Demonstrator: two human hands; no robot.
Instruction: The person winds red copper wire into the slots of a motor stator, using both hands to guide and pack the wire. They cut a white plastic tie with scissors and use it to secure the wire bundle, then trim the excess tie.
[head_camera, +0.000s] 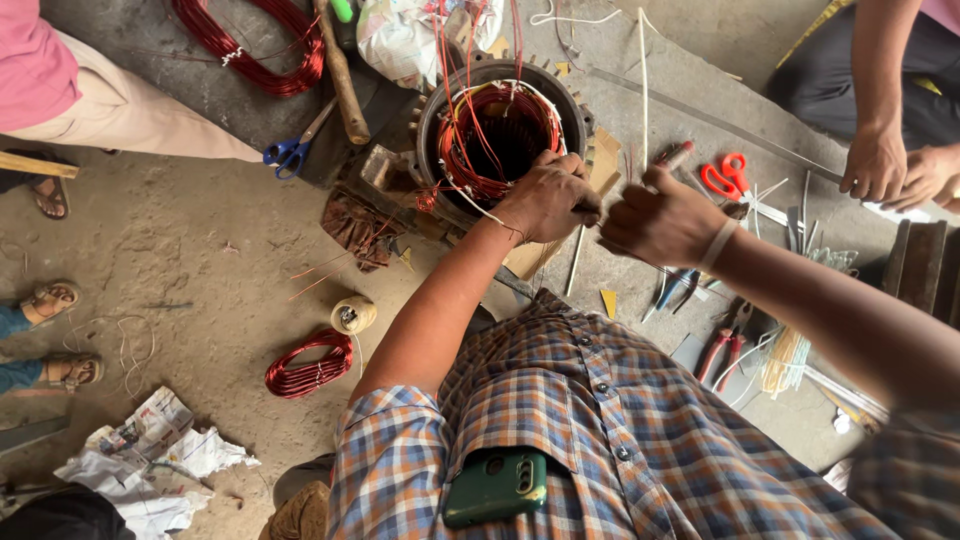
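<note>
A round motor stator (430, 112) lies on the concrete floor, its bore filled with red copper winding (470, 150). My left hand (545, 200) rests on the stator's near right rim with its fingers closed on a thin wire coming off the winding. My right hand (660, 220), with a white band at the wrist, is fisted just to the right and pinches the same thin wire end (597, 212) between the two hands. What lies inside the fists is hidden.
Red scissors (725, 175), pliers (725, 345) and pale sleeving strips lie to the right. Blue scissors (290, 152), a wooden handle (342, 75), red wire coils (308, 365), a thread spool (352, 315) and papers (150, 460) lie left. Another person's hands (875, 165) hold a metal strip.
</note>
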